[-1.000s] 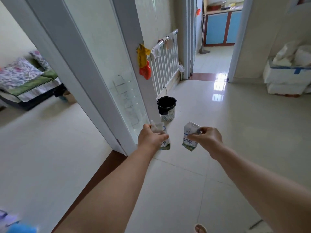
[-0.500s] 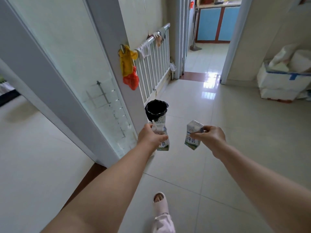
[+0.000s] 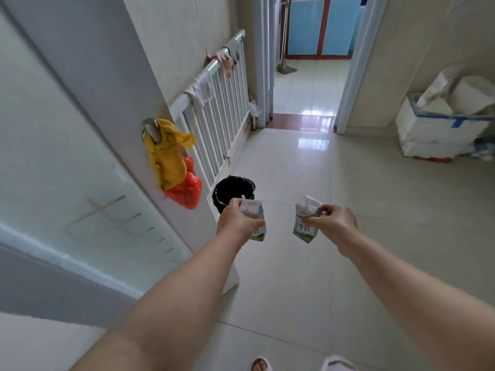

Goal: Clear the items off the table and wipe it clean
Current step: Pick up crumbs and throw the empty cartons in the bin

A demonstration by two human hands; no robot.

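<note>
My left hand point(image 3: 237, 223) grips a small white milk carton point(image 3: 256, 216) with a straw at its top. My right hand point(image 3: 333, 219) pinches a second white milk carton point(image 3: 305, 219) by its upper edge, and the carton hangs tilted. Both cartons are held out in front of me above the tiled floor. A small bin lined with a black bag point(image 3: 232, 190) stands on the floor just beyond my left hand, partly hidden by it. No table is in view.
A frosted glass door point(image 3: 80, 156) stands close on my left with yellow and red bags point(image 3: 174, 164) hung on its handle. A white railing point(image 3: 217, 116) runs along the wall. White foam boxes point(image 3: 439, 129) sit at the right. A doorway point(image 3: 310, 76) opens ahead.
I have walked forward. The bin has come from well ahead to just beyond my left hand, and the door has slid past on the left. Both hands keep their cartons.
</note>
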